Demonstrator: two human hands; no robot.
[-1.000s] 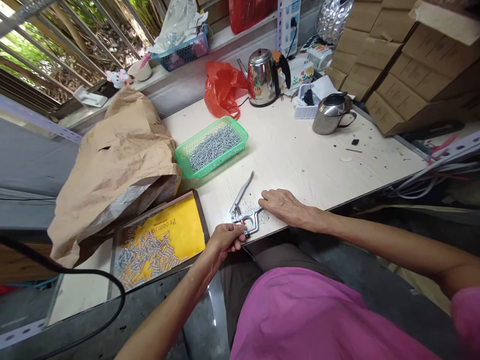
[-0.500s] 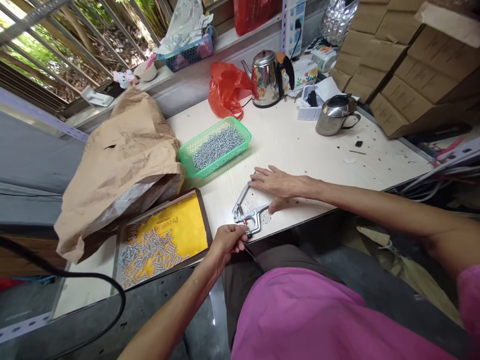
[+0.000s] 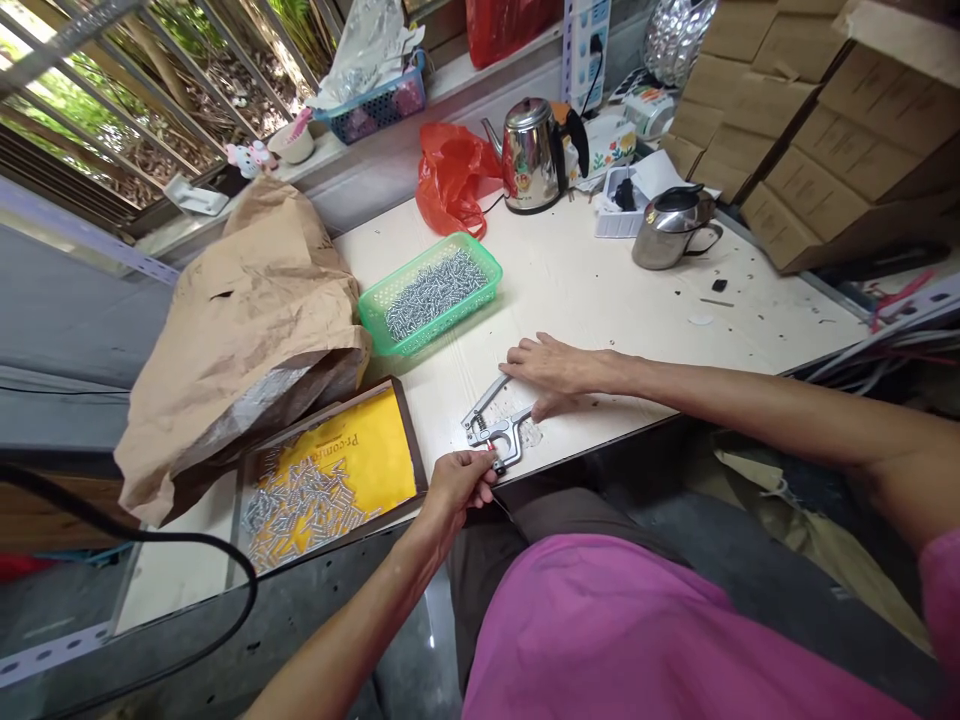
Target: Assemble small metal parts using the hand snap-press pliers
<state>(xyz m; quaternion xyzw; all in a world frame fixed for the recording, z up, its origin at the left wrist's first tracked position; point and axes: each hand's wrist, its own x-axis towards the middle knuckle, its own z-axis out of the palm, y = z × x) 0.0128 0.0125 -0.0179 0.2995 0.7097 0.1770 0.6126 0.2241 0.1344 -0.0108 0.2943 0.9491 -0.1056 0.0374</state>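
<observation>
A pair of metal snap-fastener pliers (image 3: 489, 428) lies at the front of the table, with a spring between its handles. My right hand (image 3: 553, 368) grips the ends of the handles, its fingers curled over the upper one and its thumb at the lower one. At the jaw end, my left hand (image 3: 466, 482) is closed in a pinch. A small red piece shows in the jaw beside those fingertips; what they pinch is too small and hidden to name.
Left of the pliers, a tray (image 3: 411, 440) with a yellow lining holds many small metal pieces. Behind it are a green basket (image 3: 390, 345) of similar pieces and a brown paper bag (image 3: 240, 300). A kettle (image 3: 529, 160), steel pot (image 3: 664, 235) and cardboard boxes (image 3: 847, 140) stand farther back.
The fingers of my right hand have curled in from lying flatter over the upper handle. The handles have moved slightly closer together. My left hand stays at the jaw.
</observation>
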